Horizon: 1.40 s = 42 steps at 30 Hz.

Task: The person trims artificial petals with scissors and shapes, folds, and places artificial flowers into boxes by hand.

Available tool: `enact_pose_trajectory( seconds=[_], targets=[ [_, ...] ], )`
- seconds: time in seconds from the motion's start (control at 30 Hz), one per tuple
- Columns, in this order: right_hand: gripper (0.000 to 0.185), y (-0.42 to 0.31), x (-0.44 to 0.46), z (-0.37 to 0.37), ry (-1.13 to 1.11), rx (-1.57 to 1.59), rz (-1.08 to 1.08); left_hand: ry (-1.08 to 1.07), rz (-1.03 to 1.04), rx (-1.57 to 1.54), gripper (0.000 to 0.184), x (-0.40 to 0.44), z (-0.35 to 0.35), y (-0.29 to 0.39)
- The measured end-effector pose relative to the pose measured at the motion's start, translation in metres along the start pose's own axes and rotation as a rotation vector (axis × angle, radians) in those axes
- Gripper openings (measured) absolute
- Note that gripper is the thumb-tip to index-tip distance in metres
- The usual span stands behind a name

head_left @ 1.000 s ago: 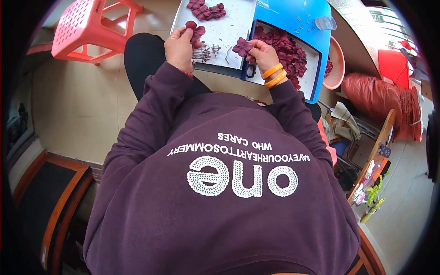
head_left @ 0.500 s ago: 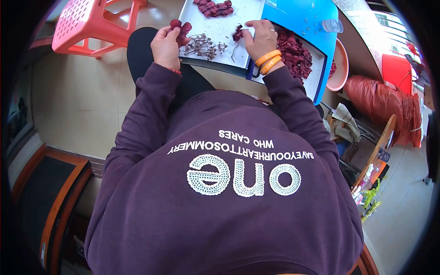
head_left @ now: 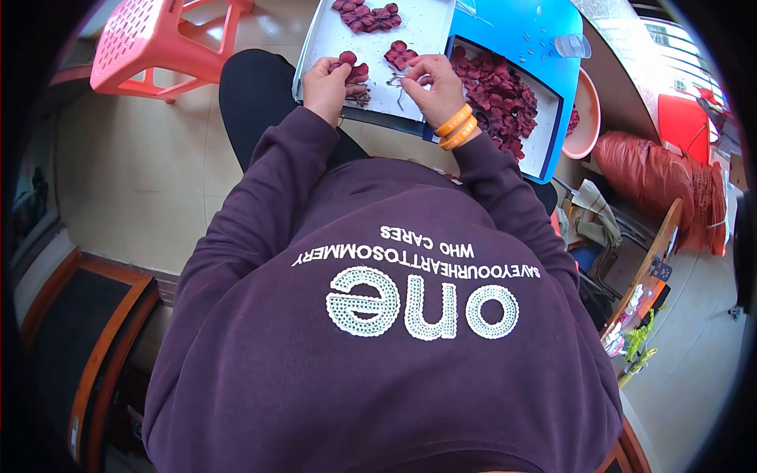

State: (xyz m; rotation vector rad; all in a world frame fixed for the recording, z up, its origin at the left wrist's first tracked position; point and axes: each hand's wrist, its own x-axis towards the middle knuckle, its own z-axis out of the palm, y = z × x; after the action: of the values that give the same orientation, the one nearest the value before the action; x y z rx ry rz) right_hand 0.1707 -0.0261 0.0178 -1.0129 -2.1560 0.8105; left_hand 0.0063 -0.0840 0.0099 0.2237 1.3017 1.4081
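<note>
Fingertips at close quarters: the thumb and forefinger of the left hand [head_left: 325,88] are clamped on dark red petals [head_left: 359,73], while those of the right hand [head_left: 436,91] come nearly together over a white tray [head_left: 426,27]. Whether the right fingers grip anything cannot be told.

Just ahead and to the left of the right fingertips lies a red bloom [head_left: 399,54], broad rather than long, between the two hands but nearer the right. Whether its edge touches the right forefinger is unclear. Below those fingertips a thin stem [head_left: 400,101] runs roughly toward the wearer's body. Dried twigs [head_left: 359,98] lie partly hidden beneath the left hand, and a cluster [head_left: 367,16] of similar blooms rests toward the far side of the tray, well apart from the right hand.

Just right of the tray, a box [head_left: 546,110] holds a heap [head_left: 497,87] of red petals, close by the orange wristbands [head_left: 456,126]. Beyond is a blue tabletop [head_left: 505,14] with a clear cup [head_left: 572,46] and small scattered bits.

Farther out, a pink basin [head_left: 585,130] sits at right near a bulging red sack [head_left: 646,169]; at left, a pink stool [head_left: 138,47] stands on pale floor tiles [head_left: 142,181].
</note>
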Motion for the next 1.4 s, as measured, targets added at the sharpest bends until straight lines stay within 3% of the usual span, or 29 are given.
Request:
enact_pose_trajectory(
  seconds=[0.1,0.23,0.43,0.73,1.07,1.4],
  targets=[
    [0.007,-0.010,0.001,-0.010,0.121,0.184,-0.135,-0.012,0.023,0.013,0.016,-0.004,0.003,0.004],
    [0.006,-0.033,0.001,-0.015,0.073,0.520,0.132,-0.114,0.149,0.022,0.015,-0.017,0.010,0.021],
    [0.005,-0.053,-0.009,-0.023,0.039,0.474,0.217,-0.163,0.169,-0.017,0.014,-0.029,0.037,0.026],
    [0.007,-0.062,-0.025,-0.032,0.080,0.360,0.183,-0.303,0.247,0.277,0.012,-0.036,0.049,0.023],
    [0.008,-0.061,-0.025,-0.022,0.177,0.377,0.268,-0.335,0.237,0.131,0.010,-0.041,0.050,0.008],
    [0.008,-0.062,-0.025,-0.032,0.103,0.538,0.384,-0.285,0.148,0.116,0.014,-0.045,0.051,0.015]
  ],
)
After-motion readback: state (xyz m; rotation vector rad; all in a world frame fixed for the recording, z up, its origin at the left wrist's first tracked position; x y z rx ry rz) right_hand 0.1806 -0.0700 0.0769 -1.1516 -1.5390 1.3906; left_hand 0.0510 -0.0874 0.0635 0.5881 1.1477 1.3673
